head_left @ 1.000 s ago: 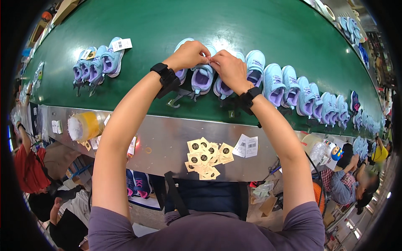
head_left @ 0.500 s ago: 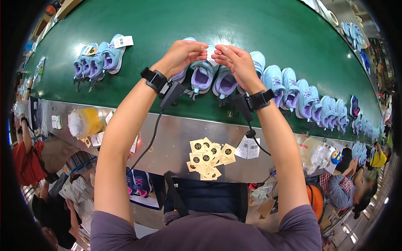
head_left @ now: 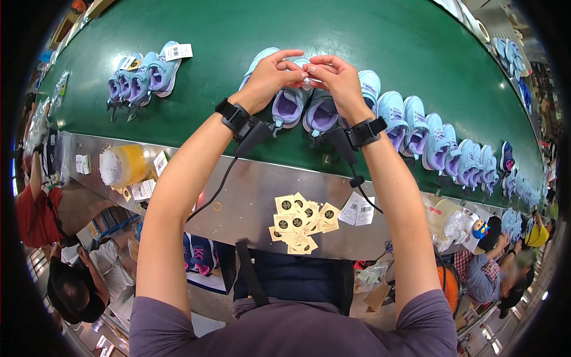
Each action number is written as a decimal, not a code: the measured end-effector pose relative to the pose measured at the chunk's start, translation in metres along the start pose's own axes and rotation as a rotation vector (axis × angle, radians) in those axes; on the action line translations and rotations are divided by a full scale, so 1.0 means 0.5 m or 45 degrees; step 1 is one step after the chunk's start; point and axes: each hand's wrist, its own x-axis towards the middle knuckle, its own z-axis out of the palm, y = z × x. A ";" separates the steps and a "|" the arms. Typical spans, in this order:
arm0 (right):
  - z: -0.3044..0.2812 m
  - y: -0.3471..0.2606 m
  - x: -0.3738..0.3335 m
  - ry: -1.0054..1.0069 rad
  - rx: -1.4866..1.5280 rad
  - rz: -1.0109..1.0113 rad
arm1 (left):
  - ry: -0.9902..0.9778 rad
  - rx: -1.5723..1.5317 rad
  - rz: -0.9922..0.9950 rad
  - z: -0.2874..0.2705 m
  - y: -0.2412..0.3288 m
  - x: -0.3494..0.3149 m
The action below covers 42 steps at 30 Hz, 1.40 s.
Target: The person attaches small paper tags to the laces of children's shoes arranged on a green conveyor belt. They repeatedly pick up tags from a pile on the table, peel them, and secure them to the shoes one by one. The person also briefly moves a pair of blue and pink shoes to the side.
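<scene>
My left hand (head_left: pixel 269 79) and my right hand (head_left: pixel 340 82) meet fingertip to fingertip above a pair of light blue children's shoes. Both pinch at something small, mostly hidden by the fingers; a bit of white shows between them. Below the hands, the left shoe (head_left: pixel 287 109) and the right shoe (head_left: pixel 323 115) show their purple linings. Another light blue shoe (head_left: pixel 256 63) is partly behind my left hand, and one more (head_left: pixel 369 88) stands just right of my right hand. A black device is strapped to each wrist.
Light blue shoes (head_left: pixel 391 113) line the green belt (head_left: pixel 238 27) to the right; a tagged group (head_left: pixel 140 82) stands left. On the metal ledge (head_left: pixel 244 184) lie beige cards (head_left: pixel 297 221), white labels (head_left: pixel 357 209) and a yellow tape-wrapped container (head_left: pixel 132 165). Other people work at both sides.
My fingertips have come together from slightly apart, and my left wrist has shifted right. The white tag seen between my hands is now mostly covered.
</scene>
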 end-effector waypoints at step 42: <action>-0.253 0.191 -0.659 0.752 -0.925 0.287 | 0.080 0.980 -0.082 0.138 -0.265 -0.384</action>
